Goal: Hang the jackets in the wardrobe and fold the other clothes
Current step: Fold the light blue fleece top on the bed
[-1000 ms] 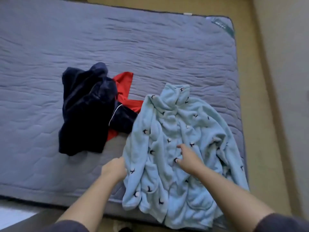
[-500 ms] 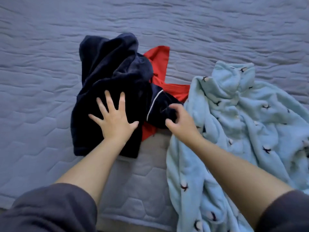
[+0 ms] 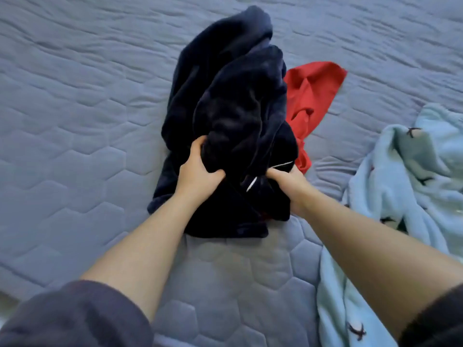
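Both your hands clutch the dark navy fleece garment (image 3: 233, 96), heaped on the mattress (image 3: 75, 121): left hand (image 3: 198, 171) curled round a thick fold at its near left, right hand (image 3: 290, 186) gripping the near right edge by the white piping. Partly under its right side lies the red garment (image 3: 310, 91) (only part shows); the pale blue patterned fleece (image 3: 413, 196) sprawls at right, clear of the navy heap.

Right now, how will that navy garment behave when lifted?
Likely floppy: the navy garment lies in deep soft folds, so it should sag between the left hand and right hand. Its plush pile probably resists slipping. It may drag the red garment it overlaps.
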Demonstrator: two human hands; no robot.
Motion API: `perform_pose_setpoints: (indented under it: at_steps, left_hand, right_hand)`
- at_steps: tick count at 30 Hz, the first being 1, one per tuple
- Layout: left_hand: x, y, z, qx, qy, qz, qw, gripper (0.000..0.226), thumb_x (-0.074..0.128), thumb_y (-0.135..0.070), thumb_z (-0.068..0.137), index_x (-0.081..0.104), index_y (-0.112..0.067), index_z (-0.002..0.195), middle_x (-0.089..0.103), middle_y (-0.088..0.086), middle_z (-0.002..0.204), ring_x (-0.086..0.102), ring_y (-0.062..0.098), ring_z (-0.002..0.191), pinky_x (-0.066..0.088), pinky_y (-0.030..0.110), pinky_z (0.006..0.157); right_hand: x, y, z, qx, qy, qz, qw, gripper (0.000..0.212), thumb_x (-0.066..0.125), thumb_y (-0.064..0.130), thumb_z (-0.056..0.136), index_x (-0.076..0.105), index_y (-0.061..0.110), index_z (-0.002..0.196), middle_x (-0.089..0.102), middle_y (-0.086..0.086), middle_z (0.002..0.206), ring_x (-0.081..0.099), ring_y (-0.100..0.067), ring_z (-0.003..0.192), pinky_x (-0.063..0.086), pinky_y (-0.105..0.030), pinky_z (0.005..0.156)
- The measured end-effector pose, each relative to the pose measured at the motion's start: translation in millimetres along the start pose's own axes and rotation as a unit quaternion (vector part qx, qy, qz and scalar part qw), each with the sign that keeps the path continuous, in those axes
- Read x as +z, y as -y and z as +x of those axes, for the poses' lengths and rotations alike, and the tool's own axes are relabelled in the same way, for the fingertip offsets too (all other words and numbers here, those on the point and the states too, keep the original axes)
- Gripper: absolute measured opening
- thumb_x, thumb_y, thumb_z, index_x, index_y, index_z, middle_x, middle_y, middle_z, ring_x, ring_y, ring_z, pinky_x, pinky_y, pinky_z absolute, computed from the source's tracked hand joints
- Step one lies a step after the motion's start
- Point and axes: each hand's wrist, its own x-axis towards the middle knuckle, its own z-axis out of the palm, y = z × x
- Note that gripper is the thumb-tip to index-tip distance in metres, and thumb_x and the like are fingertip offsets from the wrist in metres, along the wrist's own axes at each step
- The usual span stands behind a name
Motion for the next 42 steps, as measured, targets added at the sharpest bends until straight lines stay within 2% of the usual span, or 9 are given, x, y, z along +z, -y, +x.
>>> perform_pose_setpoints:
  at_steps: [6,9,15,17,20,27,34,38,42]
  left_hand:
    - [-120,-19,-16,0.027,-0.208,-0.016,0.978,0.054,0.058,-0.012,0.08,0.045,-0.022,0.132,0.061,-0.002,0.106,0.058,0.021,0.103,0.037,0.018,0.076]
    - [-174,-9,-34,0.083,-0.299,0.076,0.948,0.06,0.057,-0.015,0.077,0.043,-0.019,0.135,0.058,0.011,0.12,0.053,0.029,0.111,0.042,0.03,0.09]
    - [-139,61,-72,-0.167,0.007,0.334,0.928,0.089,0.057,-0.028,0.084,-0.002,-0.024,0.151,0.015,0.013,0.155,0.022,0.032,0.138,0.035,0.051,0.104]
    - [-116,67,-85,-0.174,-0.043,0.309,0.934,0.089,0.058,-0.023,0.084,0.0,-0.018,0.151,0.007,0.015,0.157,0.011,0.031,0.143,0.032,0.05,0.106]
    - [-76,53,-106,-0.142,-0.087,0.295,0.941,0.081,0.058,-0.019,0.083,0.014,-0.013,0.15,0.005,0.018,0.157,0.01,0.033,0.143,0.028,0.048,0.11]
    - [62,0,-168,-0.053,0.01,0.261,0.964,0.062,0.056,-0.026,0.085,0.033,-0.018,0.141,0.025,0.005,0.151,0.028,0.023,0.137,0.03,0.038,0.106]
    - [196,-48,-227,-0.146,0.276,0.058,0.948,0.062,0.069,-0.048,0.073,0.044,-0.017,0.119,0.054,0.005,0.121,0.055,0.025,0.11,0.047,0.036,0.088]
    - [224,-52,-246,-0.164,0.26,0.198,0.931,0.058,0.062,-0.04,0.078,0.034,-0.014,0.122,0.053,0.01,0.122,0.055,0.031,0.112,0.047,0.039,0.087]
    - [208,-48,-237,-0.188,0.254,0.144,0.938,0.034,0.045,-0.021,0.091,0.055,-0.008,0.121,0.058,0.018,0.125,0.054,0.034,0.114,0.044,0.034,0.09]
  right_hand:
    - [125,52,-46,0.082,0.191,0.097,0.973,0.023,0.06,0.005,0.083,0.061,0.006,0.105,0.068,-0.009,0.077,0.065,-0.018,0.065,0.053,-0.024,0.055]
    - [174,70,-64,0.065,0.262,0.044,0.962,0.026,0.062,0.008,0.078,0.058,0.015,0.103,0.067,-0.006,0.083,0.064,-0.017,0.071,0.052,-0.024,0.062]
    - [138,12,-78,0.036,0.243,-0.217,0.945,0.047,0.057,0.007,0.087,0.043,0.016,0.131,0.058,-0.001,0.114,0.056,-0.01,0.08,0.042,-0.013,0.054]
    - [99,-13,-77,0.022,0.207,-0.278,0.938,0.061,0.057,0.011,0.086,0.035,0.016,0.142,0.05,-0.003,0.134,0.055,-0.016,0.093,0.042,-0.017,0.062]
    - [38,-26,-83,-0.029,0.114,-0.322,0.939,0.041,0.054,0.006,0.085,0.054,0.012,0.126,0.062,-0.008,0.12,0.055,-0.016,0.088,0.045,-0.025,0.076]
    - [-102,-33,-111,-0.135,-0.094,-0.44,0.883,0.025,0.055,0.006,0.083,0.061,0.01,0.106,0.054,-0.006,0.115,0.052,-0.024,0.108,0.041,-0.037,0.09]
    - [-212,-72,-146,0.064,-0.141,-0.305,0.94,0.03,0.053,0.008,0.086,0.055,0.008,0.116,0.061,-0.007,0.104,0.055,-0.023,0.09,0.044,-0.03,0.081]
    - [-230,-106,-164,0.122,-0.122,-0.24,0.955,0.036,0.054,0.015,0.087,0.053,0.009,0.122,0.059,-0.004,0.105,0.06,-0.026,0.1,0.05,-0.037,0.088]
    - [-218,-104,-170,0.128,-0.02,-0.152,0.98,0.032,0.058,0.012,0.089,0.059,0.007,0.12,0.062,-0.001,0.093,0.057,-0.013,0.082,0.045,-0.024,0.073]
